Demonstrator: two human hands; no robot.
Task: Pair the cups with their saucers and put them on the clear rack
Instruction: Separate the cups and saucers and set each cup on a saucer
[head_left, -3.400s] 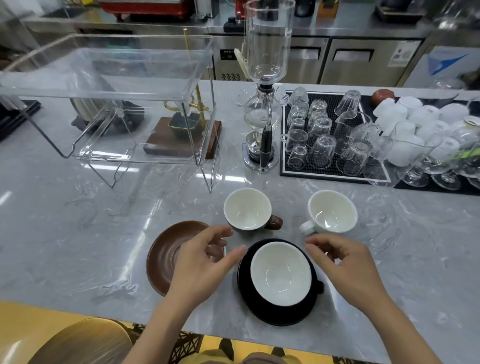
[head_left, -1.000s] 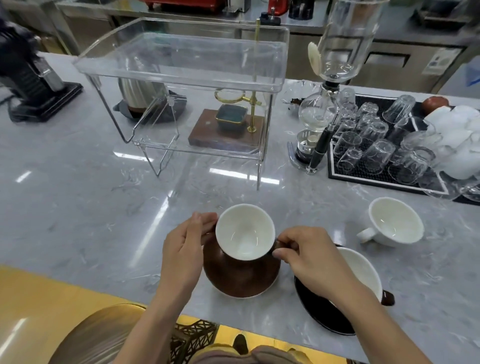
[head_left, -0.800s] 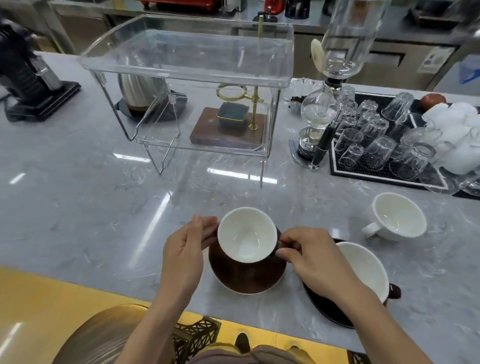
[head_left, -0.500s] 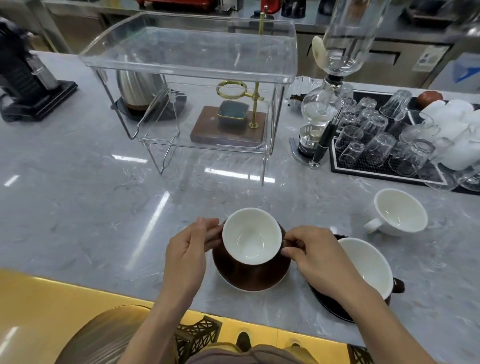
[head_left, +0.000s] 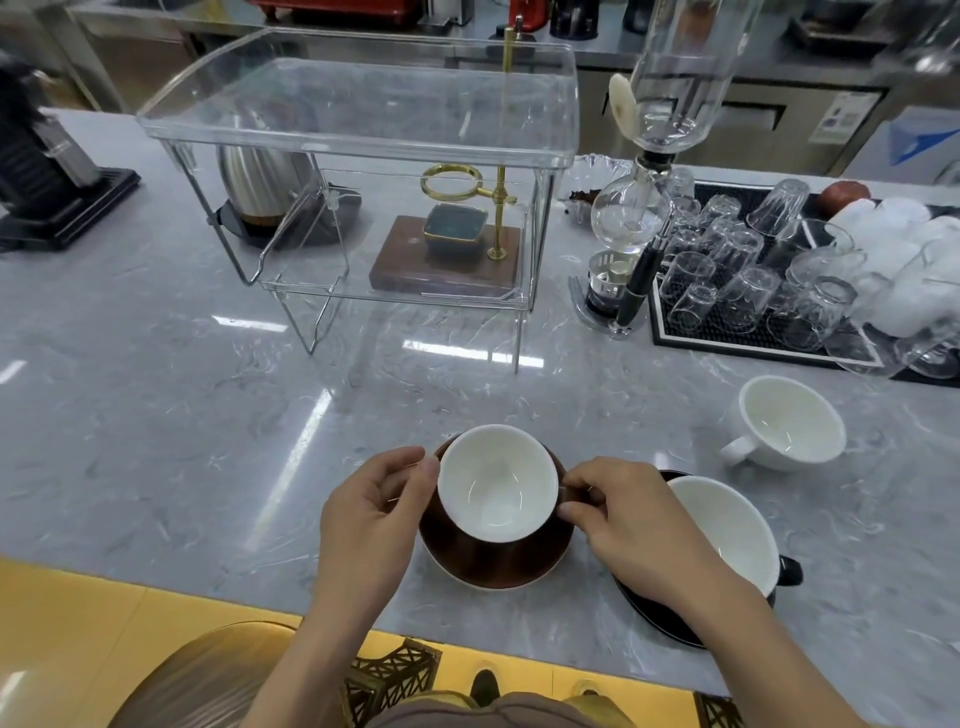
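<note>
A brown cup (head_left: 497, 483) with a white inside stands on the brown saucer (head_left: 493, 564) near the counter's front edge. My left hand (head_left: 371, 512) grips the saucer's left rim, thumb near the cup's rim. My right hand (head_left: 631, 522) pinches the cup's handle on its right side. Just to the right, a black cup (head_left: 727, 527) rests on a black saucer (head_left: 660, 618), partly hidden by my right wrist. A white cup (head_left: 787, 423) stands alone on the counter further right. The clear two-level rack (head_left: 363, 140) stands behind, with nothing on its shelves.
A siphon coffee maker (head_left: 631, 228) stands right of the rack. A black mat (head_left: 748, 332) with several upturned glasses and white cups lies at the right. Behind the rack are a steel kettle (head_left: 260, 182) and a brass dripper stand on a wooden base (head_left: 447, 260). A black grinder (head_left: 47, 171) sits far left.
The brown cup and saucer sit slightly further from the counter's edge than a second ago, still held by both hands. Earlier, the cup stood apart from its saucer.
</note>
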